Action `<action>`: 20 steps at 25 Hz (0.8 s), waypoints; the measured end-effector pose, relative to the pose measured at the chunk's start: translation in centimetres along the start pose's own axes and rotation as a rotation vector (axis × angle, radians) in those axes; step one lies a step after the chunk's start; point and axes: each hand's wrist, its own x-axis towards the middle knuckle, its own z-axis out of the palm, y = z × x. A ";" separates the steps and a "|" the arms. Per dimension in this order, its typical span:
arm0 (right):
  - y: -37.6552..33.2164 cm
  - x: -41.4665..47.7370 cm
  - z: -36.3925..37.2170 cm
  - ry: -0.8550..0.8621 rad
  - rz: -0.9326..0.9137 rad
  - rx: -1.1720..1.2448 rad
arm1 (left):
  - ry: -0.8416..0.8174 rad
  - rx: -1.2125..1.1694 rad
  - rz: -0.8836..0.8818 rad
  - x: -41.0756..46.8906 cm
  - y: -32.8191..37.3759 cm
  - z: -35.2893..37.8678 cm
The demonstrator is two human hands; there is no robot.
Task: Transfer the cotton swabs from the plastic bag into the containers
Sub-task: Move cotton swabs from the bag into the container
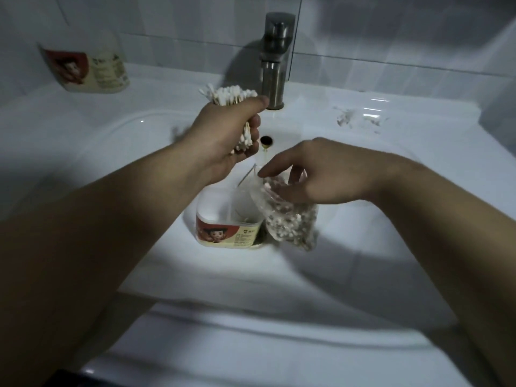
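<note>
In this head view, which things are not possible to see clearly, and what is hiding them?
- Middle of the cotton swabs bundle: wrapped by the left hand.
- Mouth of the plastic bag: covered by the right hand.
- Inside of the container in the sink: dim and partly behind the left wrist; the swab count is unreadable.
- Second container: blurred, label text illegible.
- White scraps on the rim: too blurred to identify.

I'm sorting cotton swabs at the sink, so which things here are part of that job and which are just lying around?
Part of the job:
left hand
swab bundle
right hand
plastic bag
open container
second container

Lying about:
faucet
white scraps
</note>
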 end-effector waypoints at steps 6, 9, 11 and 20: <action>-0.2 0.6 1.0 -0.023 -0.055 -0.033 | -0.040 0.125 0.035 -0.2 -0.5 0.2; -0.1 0.9 1.2 0.029 -0.068 -0.092 | -0.076 0.200 0.039 -0.3 -1.0 0.2; 0.1 0.8 1.0 0.094 -0.064 -0.102 | -0.094 0.223 0.043 -0.4 -1.1 0.2; 1.2 0.7 -0.6 0.387 -0.002 0.156 | -0.059 0.097 0.040 -0.4 -1.0 0.4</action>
